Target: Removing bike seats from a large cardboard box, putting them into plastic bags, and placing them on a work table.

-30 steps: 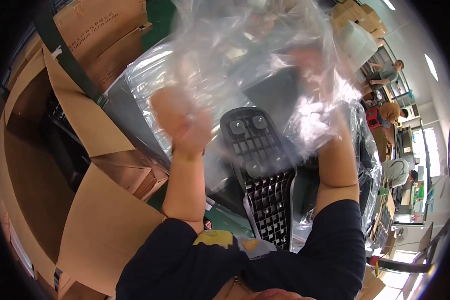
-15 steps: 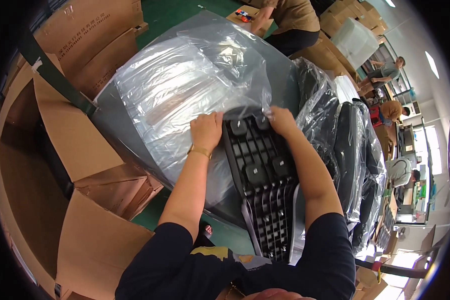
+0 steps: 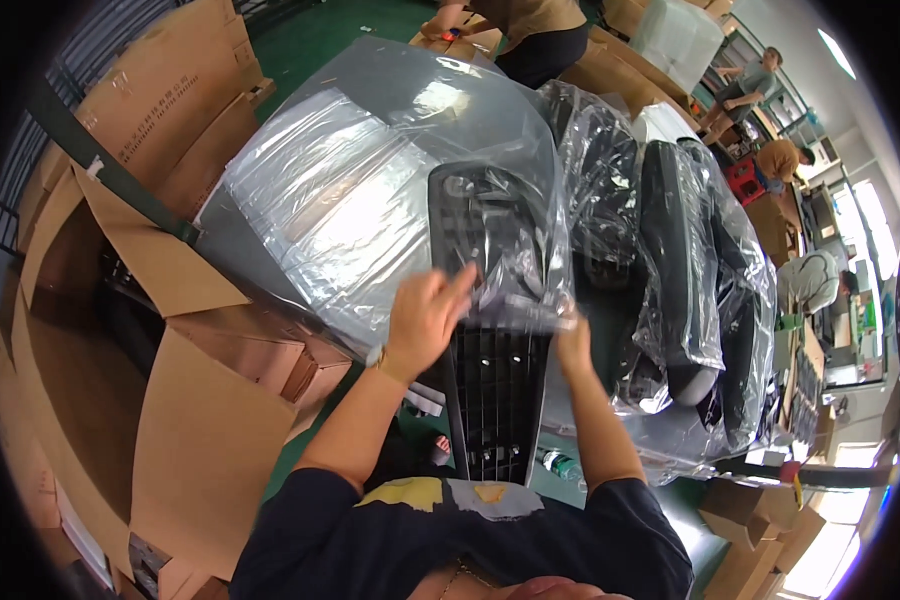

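A long black plastic panel with a ribbed grid underside (image 3: 492, 400) lies in front of me, its near end close to my body. Its far half is inside a clear plastic bag (image 3: 510, 250), whose mouth crosses the panel at mid-length. At the panel's left edge, my left hand (image 3: 422, 325) has its fingers partly stretched out over the bag, apart from each other. My right hand (image 3: 572, 340) pinches the bag's rim at the panel's right edge; its fingertips are a little blurred.
Flat clear bags (image 3: 320, 190) are stacked on the grey table (image 3: 380, 65). Bagged black parts (image 3: 680, 260) lie along the right. An open cardboard box (image 3: 200, 440) stands at left. A green water bottle (image 3: 558, 464) is below the table edge. A person (image 3: 530, 30) works beyond the table.
The bag has come down from the panel's far end over its far half. Both hands have moved nearer to me along with the bag's mouth. My left fingers have loosened from their grip.
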{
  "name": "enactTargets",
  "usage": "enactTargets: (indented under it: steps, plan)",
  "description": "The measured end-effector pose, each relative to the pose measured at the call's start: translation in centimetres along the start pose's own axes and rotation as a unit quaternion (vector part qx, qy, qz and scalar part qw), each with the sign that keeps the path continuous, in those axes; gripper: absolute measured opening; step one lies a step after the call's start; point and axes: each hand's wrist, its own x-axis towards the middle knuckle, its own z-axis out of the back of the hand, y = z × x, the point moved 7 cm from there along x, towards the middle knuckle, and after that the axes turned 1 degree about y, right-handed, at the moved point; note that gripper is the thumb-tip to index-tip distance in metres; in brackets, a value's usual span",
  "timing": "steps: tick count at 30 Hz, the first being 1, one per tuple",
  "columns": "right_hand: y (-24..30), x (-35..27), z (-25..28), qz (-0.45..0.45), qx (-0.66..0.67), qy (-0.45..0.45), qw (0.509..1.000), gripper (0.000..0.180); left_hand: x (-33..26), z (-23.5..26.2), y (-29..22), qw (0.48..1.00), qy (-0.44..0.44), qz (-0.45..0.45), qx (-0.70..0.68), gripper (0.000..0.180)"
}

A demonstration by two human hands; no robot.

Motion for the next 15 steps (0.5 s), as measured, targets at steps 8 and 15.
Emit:
enactTargets:
  steps: [8, 15]
  plan:
    - [-12.0, -25.2, -1.0, -0.153, 0.057, 0.121, 0.979, 0.046, -15.4, -0.3, -13.8, 0.871, 0.375, -0.114, -0.295, 0.049]
    - [-2.2, -23.0, 3.5, -0.171, 0.270, 0.163, 0.933, 0.062, -7.1, 3.6, -11.8, 0.938, 0.314, -0.113, 0.096, 0.082]
